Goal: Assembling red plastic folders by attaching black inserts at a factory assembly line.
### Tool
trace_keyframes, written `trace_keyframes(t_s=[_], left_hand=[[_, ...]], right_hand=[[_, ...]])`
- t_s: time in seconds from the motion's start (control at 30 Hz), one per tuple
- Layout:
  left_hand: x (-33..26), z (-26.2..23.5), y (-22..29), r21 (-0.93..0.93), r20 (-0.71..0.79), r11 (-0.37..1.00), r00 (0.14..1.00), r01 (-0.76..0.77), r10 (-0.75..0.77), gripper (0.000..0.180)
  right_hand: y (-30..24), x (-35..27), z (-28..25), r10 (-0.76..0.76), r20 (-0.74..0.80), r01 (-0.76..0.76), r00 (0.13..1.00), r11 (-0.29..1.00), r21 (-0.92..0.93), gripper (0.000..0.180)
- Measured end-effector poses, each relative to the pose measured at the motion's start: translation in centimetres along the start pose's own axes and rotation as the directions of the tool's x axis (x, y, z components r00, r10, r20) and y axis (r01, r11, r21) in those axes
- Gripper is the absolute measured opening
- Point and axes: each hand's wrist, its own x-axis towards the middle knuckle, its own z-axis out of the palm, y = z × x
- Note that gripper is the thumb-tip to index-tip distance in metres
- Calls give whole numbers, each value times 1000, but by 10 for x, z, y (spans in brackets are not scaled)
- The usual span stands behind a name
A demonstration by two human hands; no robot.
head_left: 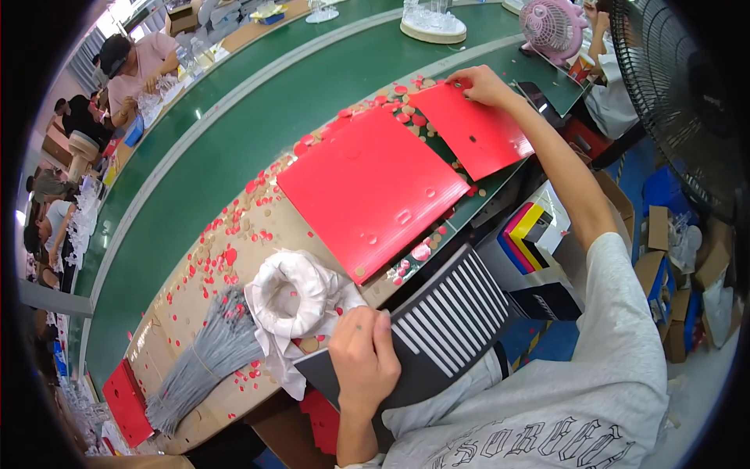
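My left hand (363, 356) is closed on the near edge of a black board (449, 313) with a row of white stripes, which lies tilted over my lap. My right arm reaches far across the table, and my right hand (480, 84) pinches the far edge of a smaller red sheet (476, 133) with a small dark hole in it. Left of that sheet a larger stack of glossy red sheets (367, 187) lies flat, with a few round cut-outs on top. A ring-shaped roll of white cloth (289, 293) sits just beyond my left hand.
Red and brown round scraps (226, 234) litter the table around the sheets. A bundle of grey ties (207, 356) and another red stack (127, 402) lie at the left. A large black fan (687, 102) stands at the right, a pink fan (553, 30) behind. Co-workers sit across the green conveyor (234, 133).
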Motion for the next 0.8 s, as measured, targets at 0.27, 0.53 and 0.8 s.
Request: trace_keyframes(t_s=[0.27, 0.53, 0.8], left_hand=[[34, -15, -12, -50, -50, 977, 977, 205, -208, 23], [43, -9, -21, -193, -174, 969, 966, 157, -191, 27], [38, -12, -22, -290, -207, 951, 962, 111, -176, 29]], right_hand=[[-215, -95, -24, -584, -301, 655, 754, 707, 266, 31], [-273, -181, -2, -676, -193, 670, 712, 570, 475, 32], [-283, -176, 0, -603, -173, 561, 779, 546, 623, 27]])
